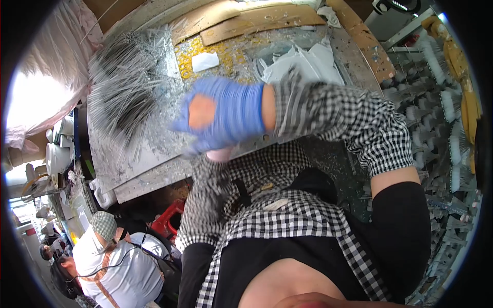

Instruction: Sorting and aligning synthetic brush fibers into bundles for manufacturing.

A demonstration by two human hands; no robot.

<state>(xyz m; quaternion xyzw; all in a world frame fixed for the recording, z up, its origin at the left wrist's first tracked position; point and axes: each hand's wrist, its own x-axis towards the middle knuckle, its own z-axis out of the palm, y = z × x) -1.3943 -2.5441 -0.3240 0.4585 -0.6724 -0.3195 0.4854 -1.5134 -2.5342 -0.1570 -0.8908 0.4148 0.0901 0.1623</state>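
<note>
My right hand [226, 110], in a blue glove that leaves bare skin showing on its back, reaches across over the near part of the worktable [138, 177]. Motion smears its fingers, and I cannot make out anything in them. Below it my left hand [197, 148] is mostly covered by the right one; only the wrist and a blurred bit of blue show. To the left of both hands lies a big loose heap of thin grey wire-like strands [123, 87]. Small yellow rings [192, 49] are scattered beyond the hands, with a white slip of paper [205, 62] among them.
White sheets or bags [303, 61] lie at the table's back right. Brown cardboard strips [262, 23] run along the far edge. Many grey-white bristly pieces [421, 118] are stacked at the right. A person in a checked cap [118, 267] is at the lower left, near a red stool-like object [169, 218].
</note>
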